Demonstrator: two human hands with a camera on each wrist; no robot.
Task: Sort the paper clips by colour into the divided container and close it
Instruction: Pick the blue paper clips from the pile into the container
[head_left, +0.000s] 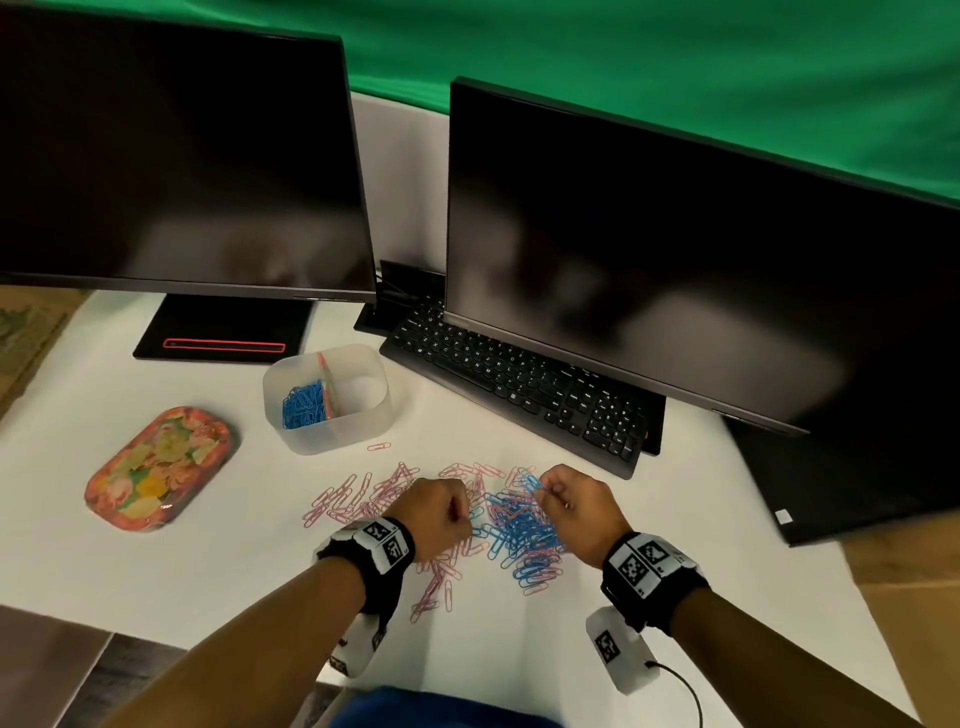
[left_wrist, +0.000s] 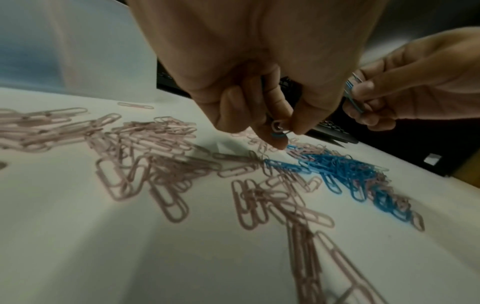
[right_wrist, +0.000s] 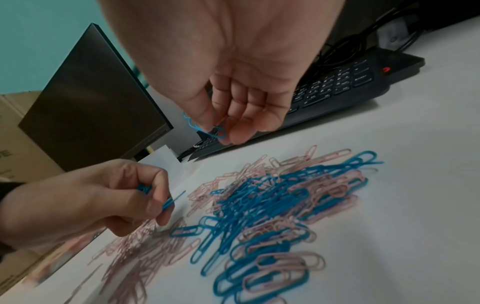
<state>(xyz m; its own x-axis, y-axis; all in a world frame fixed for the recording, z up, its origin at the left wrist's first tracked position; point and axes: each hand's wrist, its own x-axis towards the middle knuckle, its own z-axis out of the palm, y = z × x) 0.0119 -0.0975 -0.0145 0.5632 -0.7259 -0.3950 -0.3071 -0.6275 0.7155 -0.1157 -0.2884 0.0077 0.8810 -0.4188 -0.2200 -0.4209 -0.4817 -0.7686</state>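
Your left hand (head_left: 439, 512) and right hand (head_left: 574, 506) each pinch blue paper clips (right_wrist: 207, 128) over the mixed pile (head_left: 519, 525). The divided container (head_left: 363, 415) sits beyond and leftward, nearer your left hand, its blue compartment on the left.

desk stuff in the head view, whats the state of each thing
container: open, blue clips in its left half, right half looks bare
lid: off, lying left of the container
left hand: pinching clips, blue and pink, in its fingers
right hand: pinching blue clips
loose clips: pink and blue, unsorted on the desk
monitors: both dark
keyboard: untouched
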